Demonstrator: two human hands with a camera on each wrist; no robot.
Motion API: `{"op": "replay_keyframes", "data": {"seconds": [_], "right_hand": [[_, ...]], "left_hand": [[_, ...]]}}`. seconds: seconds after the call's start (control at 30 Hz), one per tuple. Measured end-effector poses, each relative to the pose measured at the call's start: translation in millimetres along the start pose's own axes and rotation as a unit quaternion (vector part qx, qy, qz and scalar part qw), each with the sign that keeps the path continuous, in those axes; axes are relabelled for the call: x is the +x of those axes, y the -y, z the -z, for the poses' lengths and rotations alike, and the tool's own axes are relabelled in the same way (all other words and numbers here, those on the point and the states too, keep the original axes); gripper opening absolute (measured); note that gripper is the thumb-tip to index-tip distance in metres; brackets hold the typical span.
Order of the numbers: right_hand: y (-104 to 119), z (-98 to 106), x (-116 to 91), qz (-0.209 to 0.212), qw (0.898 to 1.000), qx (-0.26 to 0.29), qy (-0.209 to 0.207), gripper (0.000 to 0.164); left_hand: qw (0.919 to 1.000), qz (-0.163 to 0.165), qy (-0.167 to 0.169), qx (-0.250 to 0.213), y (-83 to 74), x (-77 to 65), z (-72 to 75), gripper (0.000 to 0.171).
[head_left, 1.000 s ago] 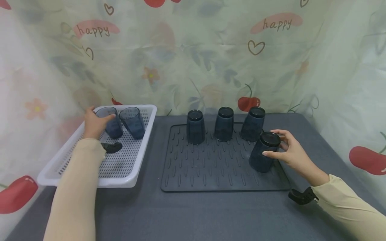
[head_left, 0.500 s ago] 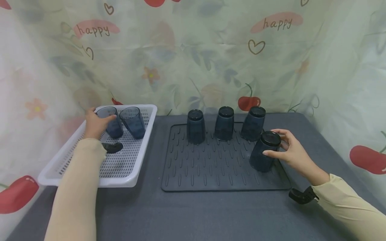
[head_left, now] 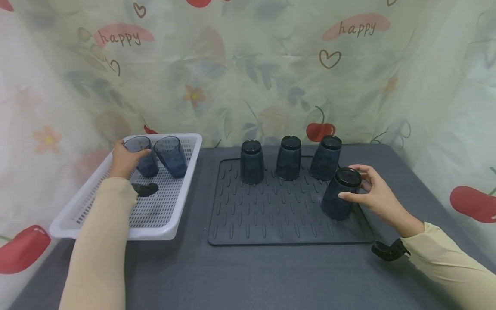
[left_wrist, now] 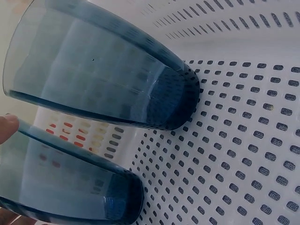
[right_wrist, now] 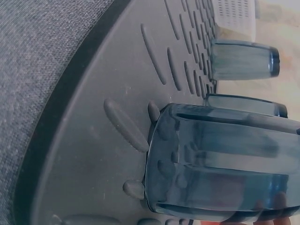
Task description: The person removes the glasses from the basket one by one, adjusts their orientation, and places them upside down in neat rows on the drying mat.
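Observation:
My left hand (head_left: 125, 160) holds a blue-tinted glass (head_left: 147, 165) by its upper part, thumb on the near side, inside the white basket (head_left: 170, 230). A second glass (head_left: 171, 157) stands just right of it with its mouth up; the left wrist view shows both glasses with a narrow gap between them. On the right, my right hand (head_left: 373, 199) grips an upside-down glass (head_left: 336, 201) near its base, thumb in front and fingers behind. That glass's rim meets the dark drying mat (head_left: 271, 232) at its right side, as the right wrist view shows.
Along the mat's back edge stand three more upside-down glasses: a left one (head_left: 252, 162), a middle one (head_left: 288, 158) and a right one (head_left: 326, 158). A grey cloth (head_left: 248, 275) covers the table. Patterned curtains (head_left: 232, 77) close off the back and sides.

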State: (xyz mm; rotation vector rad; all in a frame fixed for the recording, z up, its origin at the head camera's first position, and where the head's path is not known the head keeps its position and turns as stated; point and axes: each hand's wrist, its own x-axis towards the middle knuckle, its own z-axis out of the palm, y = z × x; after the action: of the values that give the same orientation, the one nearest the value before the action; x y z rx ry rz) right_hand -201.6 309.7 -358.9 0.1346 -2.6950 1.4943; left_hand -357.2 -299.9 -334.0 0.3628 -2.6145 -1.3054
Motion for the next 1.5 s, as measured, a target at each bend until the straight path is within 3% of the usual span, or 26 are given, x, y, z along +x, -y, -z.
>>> {"op": "replay_keyframes", "data": {"seconds": [0.63,1.27,1.5], "right_hand": [[-0.9,-0.4,-0.7,-0.001,1.000,-0.003,-0.001,0.078],[1.6,-0.4,1.0,0.004,1.000,-0.013,-0.002,0.080],[1.1,0.0,-0.3,0.000,1.000,0.007,0.000,0.083]], "left_hand": [[1.0000,0.004,0.007,0.004,0.7,3.4,-0.1,0.097],[0.9997,0.013,-0.007,-0.019,2.1,-2.1,1.7,0.101],[0.9996,0.012,-0.006,-0.024,0.7,-4.6,0.3,0.099]]}}
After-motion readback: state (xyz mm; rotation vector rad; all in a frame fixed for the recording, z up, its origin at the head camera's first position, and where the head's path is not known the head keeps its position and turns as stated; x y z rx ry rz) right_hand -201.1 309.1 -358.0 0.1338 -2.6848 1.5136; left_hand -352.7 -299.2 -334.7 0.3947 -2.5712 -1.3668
